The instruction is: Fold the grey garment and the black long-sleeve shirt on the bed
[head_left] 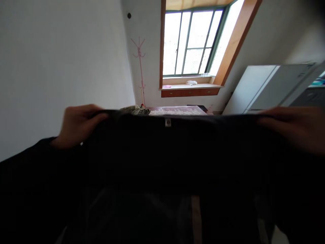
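both hands [78, 123] gripping dark garment [172, 152]

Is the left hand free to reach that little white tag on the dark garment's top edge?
Probably not: the left hand grips the dark garment at its corner, and the white tag sits mid-edge.

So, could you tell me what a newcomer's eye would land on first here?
Probably the dark garment stretched across the foreground, its top edge gripped by the left hand and the right hand. Next comes the bright window at top centre, with a pink coat stand to its left.
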Motion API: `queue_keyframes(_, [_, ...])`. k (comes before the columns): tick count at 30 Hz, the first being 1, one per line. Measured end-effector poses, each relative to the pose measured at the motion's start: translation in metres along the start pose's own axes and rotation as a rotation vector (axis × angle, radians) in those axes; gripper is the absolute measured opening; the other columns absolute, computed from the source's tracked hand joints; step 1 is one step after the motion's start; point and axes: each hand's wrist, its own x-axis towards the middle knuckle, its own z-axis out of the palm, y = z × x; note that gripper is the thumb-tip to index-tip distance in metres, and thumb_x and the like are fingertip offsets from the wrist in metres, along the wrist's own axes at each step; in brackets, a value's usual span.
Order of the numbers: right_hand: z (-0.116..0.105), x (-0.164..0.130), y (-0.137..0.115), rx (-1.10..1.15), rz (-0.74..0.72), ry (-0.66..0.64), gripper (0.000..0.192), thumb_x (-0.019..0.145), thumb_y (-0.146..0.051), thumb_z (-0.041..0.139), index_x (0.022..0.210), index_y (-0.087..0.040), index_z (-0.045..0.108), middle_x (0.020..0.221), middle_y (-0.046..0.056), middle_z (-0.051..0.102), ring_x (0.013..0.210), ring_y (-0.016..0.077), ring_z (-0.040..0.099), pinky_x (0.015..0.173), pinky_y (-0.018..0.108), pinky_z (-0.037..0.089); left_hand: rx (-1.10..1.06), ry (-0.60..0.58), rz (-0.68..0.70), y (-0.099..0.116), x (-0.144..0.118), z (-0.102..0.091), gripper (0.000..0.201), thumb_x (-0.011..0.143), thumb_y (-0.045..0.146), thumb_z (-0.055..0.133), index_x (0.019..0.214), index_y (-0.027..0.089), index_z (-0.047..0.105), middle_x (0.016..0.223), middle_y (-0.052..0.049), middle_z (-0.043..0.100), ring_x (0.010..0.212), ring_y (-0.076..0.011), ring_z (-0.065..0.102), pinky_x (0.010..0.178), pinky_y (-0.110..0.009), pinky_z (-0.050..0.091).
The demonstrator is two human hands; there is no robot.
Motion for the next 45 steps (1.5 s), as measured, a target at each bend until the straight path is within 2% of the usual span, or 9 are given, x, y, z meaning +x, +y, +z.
queue_keyframes(4, [0.051, 0.088, -0.008, -0.095, -0.009, -0.215, 0.069, 0.092, -0.063, 0.04, 0.116, -0.007, 0.073, 0.092, 0.002, 0.072, 0.082, 0.0127, 0.072, 0.082, 0.032, 0.05, 0.105, -0.207, 0.159, -0.013, 0.062, 0.069, 0.05, 0.088, 0.057, 0.061, 0.123, 0.022, 0.068, 0.108, -0.001, 0.073, 0.099, -0.0265, 0.072, 0.099, -0.052, 0.053])
queue_keyframes(7, [0.085, 0.091, -0.003, -0.103, -0.028, -0.167, 0.064, 0.093, -0.056, 0.051, 0.125, -0.003, 0.068, 0.11, 0.009, 0.072, 0.096, 0.0207, 0.073, 0.089, 0.039, 0.049, 0.054, -0.261, 0.16, -0.04, 0.045, 0.095, 0.056, 0.092, 0.052, 0.058, 0.131, 0.013, 0.062, 0.127, -0.008, 0.068, 0.111, -0.0267, 0.069, 0.102, -0.048, 0.051])
queue_keyframes(12, [0.121, -0.005, 0.012, 0.034, -0.112, -0.208, 0.046, 0.094, -0.054, 0.061, 0.119, -0.016, 0.071, 0.113, 0.01, 0.074, 0.096, 0.0215, 0.07, 0.09, 0.038, 0.054, 0.003, -0.443, -0.014, -0.068, -0.062, 0.107, 0.051, 0.089, 0.061, 0.058, 0.121, 0.022, 0.068, 0.119, -0.007, 0.074, 0.105, -0.0259, 0.071, 0.096, -0.039, 0.055])
queue_keyframes(18, [0.159, -0.148, 0.026, 0.09, 0.196, -0.445, 0.044, 0.094, -0.063, 0.056, 0.11, -0.025, 0.071, 0.076, 0.001, 0.07, 0.063, 0.0193, 0.064, 0.063, 0.033, 0.052, 0.103, -0.571, -0.397, -0.079, -0.192, 0.105, 0.063, 0.083, 0.069, 0.056, 0.124, 0.021, 0.062, 0.119, -0.011, 0.073, 0.101, -0.0294, 0.072, 0.091, -0.042, 0.056])
queue_keyframes(22, [0.159, -0.228, 0.031, -0.08, 0.46, -0.417, 0.045, 0.09, -0.073, 0.05, 0.093, -0.031, 0.067, 0.062, -0.001, 0.066, 0.057, 0.0241, 0.068, 0.056, 0.035, 0.05, 0.195, -0.587, -0.63, -0.076, -0.24, 0.089, 0.059, 0.079, 0.07, 0.055, 0.112, 0.023, 0.063, 0.101, -0.01, 0.075, 0.095, -0.0325, 0.073, 0.085, -0.043, 0.056])
queue_keyframes(27, [0.152, -0.28, 0.02, -0.117, 0.577, -0.456, 0.043, 0.091, -0.073, 0.046, 0.086, -0.035, 0.065, 0.065, 0.001, 0.07, 0.057, 0.0269, 0.071, 0.052, 0.036, 0.049, 0.156, -0.742, -0.744, -0.055, -0.252, 0.079, 0.039, 0.08, 0.065, 0.05, 0.081, 0.028, 0.063, 0.071, -0.001, 0.069, 0.07, -0.0262, 0.071, 0.067, -0.035, 0.052])
queue_keyframes(34, [0.169, -0.262, 0.003, -0.117, 0.524, -0.531, 0.037, 0.094, -0.064, 0.048, 0.079, -0.032, 0.056, 0.063, 0.0, 0.068, 0.063, 0.0271, 0.072, 0.057, 0.034, 0.046, -0.076, -0.669, -0.759, -0.057, -0.247, 0.078, 0.049, 0.073, 0.078, 0.055, 0.072, 0.029, 0.059, 0.07, -0.001, 0.068, 0.074, -0.0279, 0.068, 0.071, -0.037, 0.054])
queue_keyframes(41, [0.141, -0.255, 0.028, 0.0, 0.505, -0.561, 0.044, 0.096, -0.065, 0.048, 0.077, -0.028, 0.06, 0.066, 0.001, 0.069, 0.064, 0.0219, 0.067, 0.062, 0.031, 0.048, -0.17, -0.507, -0.877, -0.072, -0.263, 0.061, 0.067, 0.056, 0.091, 0.064, 0.068, 0.027, 0.049, 0.063, 0.003, 0.056, 0.064, -0.0223, 0.06, 0.062, -0.032, 0.053])
queue_keyframes(45, [0.131, -0.251, 0.039, 0.01, 0.426, -0.693, 0.049, 0.092, -0.07, 0.051, 0.072, -0.027, 0.063, 0.066, 0.001, 0.069, 0.061, 0.021, 0.066, 0.059, 0.03, 0.048, -0.187, -0.424, -0.93, -0.078, -0.276, 0.058, 0.066, 0.045, 0.08, 0.078, 0.077, 0.026, 0.055, 0.075, 0.001, 0.065, 0.078, -0.0268, 0.07, 0.07, -0.034, 0.059])
